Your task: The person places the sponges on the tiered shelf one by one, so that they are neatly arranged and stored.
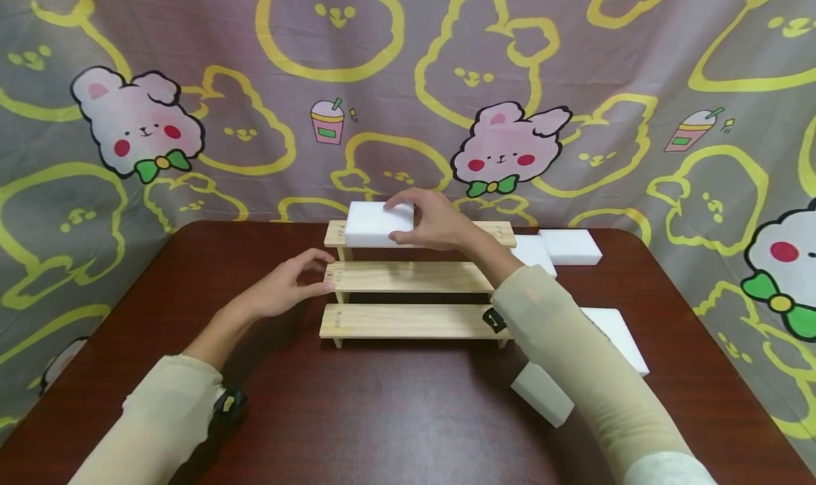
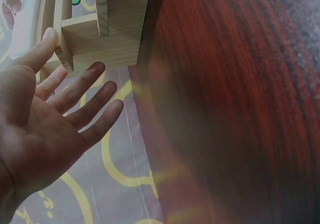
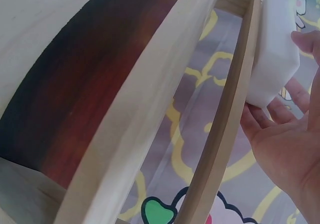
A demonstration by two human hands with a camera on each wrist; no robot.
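A three-tier wooden display stand [image 1: 408, 322] stands in the middle of the table. My left hand [image 1: 287, 285] is at the left end of its middle tier, thumb at the front edge and index finger at the back corner; in the left wrist view its other fingers [image 2: 107, 91] stretch out loosely beside the stand. On the left half of the top tier lies a white foam block [image 1: 376, 224]. My right hand [image 1: 436, 219] grips that block's right end, with the thumb in front and fingers over and behind it, seen too in the right wrist view [image 3: 285, 149].
Two white blocks, a far one [image 1: 569, 247] and a nearer one partly behind my arm [image 1: 532, 253], lie right of the stand. Another white block [image 1: 615, 336] and a greyish block [image 1: 542, 394] lie by my right sleeve. A patterned curtain [image 1: 382, 103] hangs behind the table.
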